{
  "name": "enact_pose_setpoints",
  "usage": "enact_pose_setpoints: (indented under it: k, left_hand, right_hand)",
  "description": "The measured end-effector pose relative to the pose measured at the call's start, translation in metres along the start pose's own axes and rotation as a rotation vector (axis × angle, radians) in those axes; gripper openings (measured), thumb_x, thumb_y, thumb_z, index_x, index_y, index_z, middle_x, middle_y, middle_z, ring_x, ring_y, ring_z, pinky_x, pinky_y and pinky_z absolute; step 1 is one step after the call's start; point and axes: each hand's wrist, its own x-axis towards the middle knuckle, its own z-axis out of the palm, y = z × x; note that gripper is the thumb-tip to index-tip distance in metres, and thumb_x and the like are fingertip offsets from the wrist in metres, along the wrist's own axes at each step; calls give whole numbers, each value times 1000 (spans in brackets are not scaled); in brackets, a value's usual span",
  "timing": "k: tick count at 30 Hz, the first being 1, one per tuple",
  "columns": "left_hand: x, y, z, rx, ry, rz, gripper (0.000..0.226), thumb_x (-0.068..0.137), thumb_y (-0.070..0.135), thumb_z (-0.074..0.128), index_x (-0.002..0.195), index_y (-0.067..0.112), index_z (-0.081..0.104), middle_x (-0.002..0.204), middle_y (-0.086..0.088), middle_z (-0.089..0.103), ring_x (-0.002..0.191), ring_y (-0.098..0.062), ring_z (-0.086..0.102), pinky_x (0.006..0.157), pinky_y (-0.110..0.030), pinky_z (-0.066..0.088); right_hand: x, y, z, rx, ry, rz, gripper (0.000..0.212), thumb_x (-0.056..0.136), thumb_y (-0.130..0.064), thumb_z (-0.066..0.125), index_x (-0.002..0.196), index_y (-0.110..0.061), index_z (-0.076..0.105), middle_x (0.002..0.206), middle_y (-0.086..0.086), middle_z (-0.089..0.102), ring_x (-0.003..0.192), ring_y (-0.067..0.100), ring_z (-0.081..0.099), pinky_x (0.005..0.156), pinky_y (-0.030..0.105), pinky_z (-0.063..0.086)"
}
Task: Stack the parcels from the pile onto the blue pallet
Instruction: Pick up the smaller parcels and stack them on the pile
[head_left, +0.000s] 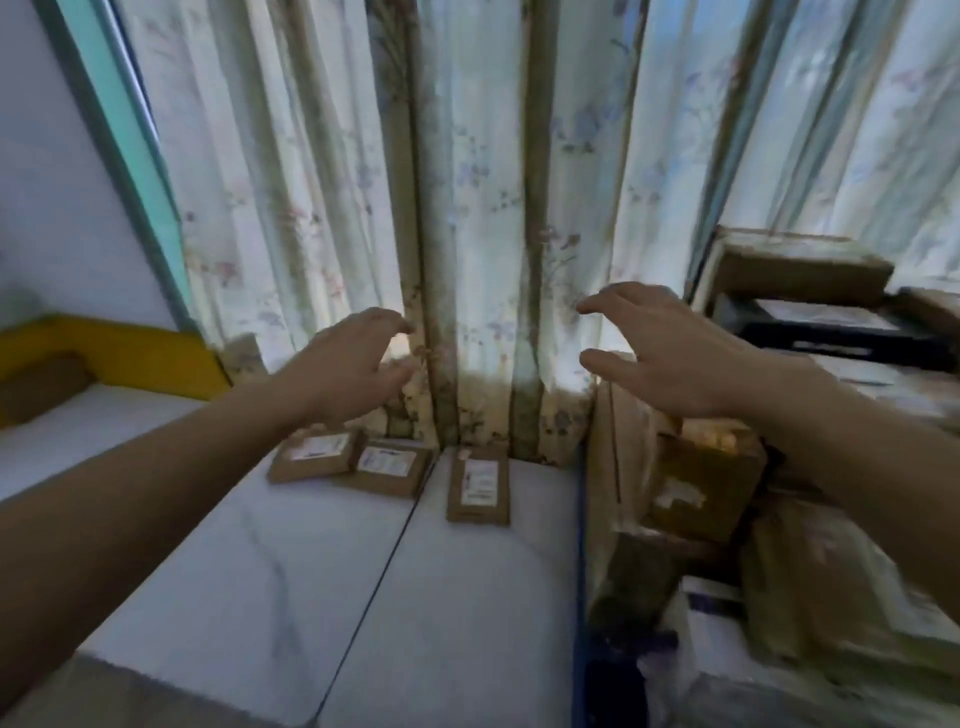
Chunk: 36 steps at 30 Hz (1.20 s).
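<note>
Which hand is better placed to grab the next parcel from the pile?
Right, probably. The right hand hovers open beside the pile of brown cardboard parcels at right; the left hand, also empty, is farther away.

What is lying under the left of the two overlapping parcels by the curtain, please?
The left parcel rests partly on the neighbouring parcel, whose left edge it covers, and otherwise on the white surface. Anything else beneath it is hidden.

white marbled surface (322, 561) with three flat labelled cardboard parcels (313, 454) (388, 466) (478, 483) near the curtain
</note>
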Motion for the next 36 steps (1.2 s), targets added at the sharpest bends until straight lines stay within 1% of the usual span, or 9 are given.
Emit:
enact_pose_setpoints:
  k: [3, 7, 11, 17, 21, 24, 27, 30, 36]
  left_hand:
    - [-42, -69, 4, -8, -30, -59, 52, 103, 39, 53, 148, 14, 46, 152, -8, 46, 134, -29, 49, 108, -43, 41]
    - [-68, -136, 19, -26, -99, -91, 51, 101, 40, 53, 145, 14, 49, 143, -9, 53, 125, -28, 54, 103, -42, 45]
    - [-63, -163, 65, -145, -126, -121, 46, 102, 33, 54, 144, 12, 51, 144, -8, 53, 130, -27, 51, 102, -37, 39]
    - [-30, -177, 186, -308, -337, -148, 52, 102, 35, 55, 150, 18, 43, 153, -3, 46, 143, -23, 40, 117, -42, 35]
    - [15, -204, 257, -262, -504, -194, 56, 102, 39, 55, 153, 22, 39, 156, -2, 44, 139, -21, 45, 115, -42, 40]
    - [50, -221, 303, -223, -601, -220, 56, 102, 39, 56, 152, 25, 38, 155, -4, 45, 128, -24, 54, 108, -42, 45]
    - [70, -225, 340, -231, -672, -221, 54, 102, 37, 56, 152, 24, 39, 152, -5, 47, 123, -26, 56, 104, -40, 43]
    - [80, -227, 365, -249, -748, -172, 51, 102, 34, 57, 149, 26, 39, 150, -7, 48, 119, -29, 57, 98, -36, 41]
    - [107, -257, 385, -434, -726, -168, 49, 101, 22, 59, 148, 14, 45, 146, -10, 53, 133, -25, 51, 104, -31, 39]
  right_hand:
    - [20, -63, 44, 1, -79, -6, 66, 98, -56, 50, 155, -26, 34, 163, 5, 29, 151, 27, 21, 117, 56, 32]
    - [42, -117, 104, 80, -179, 28, 61, 101, -48, 54, 152, -18, 42, 159, 6, 32, 147, 30, 27, 119, 47, 30]
    - [56, -143, 177, 284, -165, 198, 60, 101, -41, 58, 153, -20, 38, 155, 6, 37, 144, 30, 34, 118, 43, 31]
    - [76, -123, 310, 463, -182, 468, 61, 97, -31, 64, 152, -17, 41, 147, 9, 43, 133, 28, 45, 111, 41, 41]
    - [114, -77, 391, 597, -237, 670, 61, 93, -36, 66, 148, -19, 44, 142, 8, 48, 126, 28, 53, 108, 46, 47]
    - [149, -50, 445, 680, -205, 881, 85, 77, -61, 67, 148, -21, 41, 143, 10, 50, 130, 33, 51, 107, 51, 48]
    - [177, -51, 494, 663, -304, 993, 124, 70, -67, 81, 161, -25, 9, 167, 16, 8, 152, 42, 9, 121, 58, 21]
    - [192, -58, 535, 569, -368, 1040, 140, 62, -74, 83, 160, -33, -8, 166, 18, -22, 153, 44, -18, 122, 62, 5]
    - [184, -76, 543, 503, -268, 1099, 140, 57, -61, 87, 160, -34, -4, 164, 17, 1, 147, 40, 11, 115, 61, 27]
